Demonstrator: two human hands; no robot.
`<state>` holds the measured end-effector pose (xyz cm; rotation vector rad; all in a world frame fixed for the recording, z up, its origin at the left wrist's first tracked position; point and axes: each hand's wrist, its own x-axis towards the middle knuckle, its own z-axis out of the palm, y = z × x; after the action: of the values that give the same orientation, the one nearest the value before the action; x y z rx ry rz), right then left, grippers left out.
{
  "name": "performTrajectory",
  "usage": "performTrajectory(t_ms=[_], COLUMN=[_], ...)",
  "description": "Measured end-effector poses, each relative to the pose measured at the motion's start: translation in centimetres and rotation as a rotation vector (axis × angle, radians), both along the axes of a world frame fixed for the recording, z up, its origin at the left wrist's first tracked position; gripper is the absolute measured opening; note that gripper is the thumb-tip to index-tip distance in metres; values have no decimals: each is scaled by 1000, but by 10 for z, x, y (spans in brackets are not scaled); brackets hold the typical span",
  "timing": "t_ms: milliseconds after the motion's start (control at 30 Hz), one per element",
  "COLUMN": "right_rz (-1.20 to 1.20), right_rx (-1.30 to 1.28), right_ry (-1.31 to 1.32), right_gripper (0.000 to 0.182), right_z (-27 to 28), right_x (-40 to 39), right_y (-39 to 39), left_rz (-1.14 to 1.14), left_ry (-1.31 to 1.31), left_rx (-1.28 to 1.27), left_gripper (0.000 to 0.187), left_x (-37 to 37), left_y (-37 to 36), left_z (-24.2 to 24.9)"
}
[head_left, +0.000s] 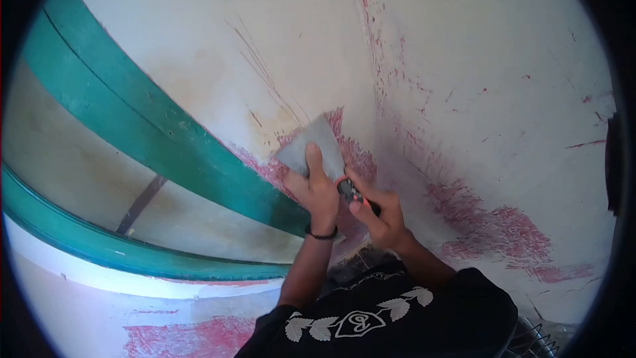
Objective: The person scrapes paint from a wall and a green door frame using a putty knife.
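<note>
A scraper with a broad grey metal blade (pixel 306 142) lies against the cream wall, its wide edge toward the upper left. My right hand (pixel 384 215) is closed around the scraper's black and red handle (pixel 353 192). On the blade is my left hand (pixel 314 189), one digit stretched along its face; its other fingers are partly hidden, and it grips the blade near the handle. Around the blade, reddish-pink scraped patches (pixel 361 158) show through the wall's pale coat. A dark bracelet (pixel 321 233) circles my left wrist.
Green-painted curved trim (pixel 179 139) runs along the left, close to my left hand. A wall corner (pixel 373 59) rises beyond the scraper. More scraped red patches (pixel 503 232) mark the right wall (pixel 490 93). A wire rack or basket (pixel 535 338) stands at the lower right.
</note>
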<state>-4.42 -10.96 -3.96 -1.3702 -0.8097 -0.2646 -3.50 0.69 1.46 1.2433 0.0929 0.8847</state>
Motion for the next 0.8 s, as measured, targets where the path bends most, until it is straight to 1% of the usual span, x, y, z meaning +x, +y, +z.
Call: performTrajectory(t_ms=[67,200,300,367,467,567,667,767,800], right_rz=[56,56,38,22,47,27,74,3,2], right_rx=[-25,-86,-14,48,-74,-97,-77,-45,-39], right_ry=[175,213,195,169,212,177,291,101,112], right_gripper=[53,54,55,57,56,55,55,54,54], right_z=[-5,10,5,-11,3,8,0,-13,-10], right_x=[-13,-7,-9,-12,-18,-22,-23,-13,-10], right_y=[-4,-7,-2,4,-3,-6,-5,4,6], left_rz=[-41,-100,-69,-77,-111,-133,-124,-124,-123], left_ry=[24,62,60,74,73,79,88,24,12], left_rx=[-33,-20,52,9,-62,-122,-127,-90,-77], left_gripper=[33,34,33,33,32,32,31,31,32], left_x=[4,12,12,3,1,-2,-7,4,5], left_y=[4,8,14,12,13,8,7,10,12], left_z=[-15,-2,-16,-22,-19,-13,-23,-21,-19])
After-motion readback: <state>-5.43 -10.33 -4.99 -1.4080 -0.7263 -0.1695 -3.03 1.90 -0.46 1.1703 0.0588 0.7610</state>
